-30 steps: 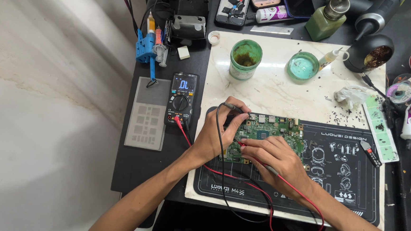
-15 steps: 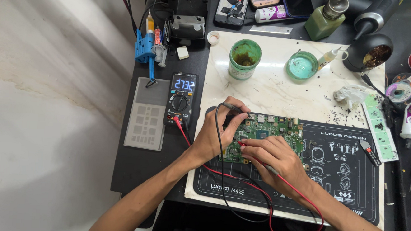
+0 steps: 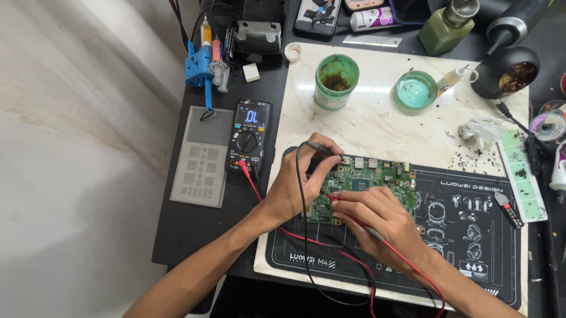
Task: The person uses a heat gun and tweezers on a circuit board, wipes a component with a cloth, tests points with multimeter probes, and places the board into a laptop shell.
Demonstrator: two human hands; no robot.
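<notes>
A green circuit board (image 3: 360, 183) lies on a black work mat (image 3: 473, 256) at the near middle of the white marble slab (image 3: 377, 125); to its left sits a black multimeter (image 3: 248, 137) with a lit screen, beside a grey stencil plate (image 3: 201, 157); far behind stand a green-stained cup (image 3: 337, 80), a teal dish (image 3: 415, 90) and a green pump bottle (image 3: 449, 25). The left hand (image 3: 301, 180) curls closed over the board's left end, pinching the black probe (image 3: 320, 147), its lead looping near; the right hand (image 3: 374, 217) lies knuckles-up across the board, fingers closed on the red probe (image 3: 336, 199), tip touching the board; both forearms slant in from the near edge.
</notes>
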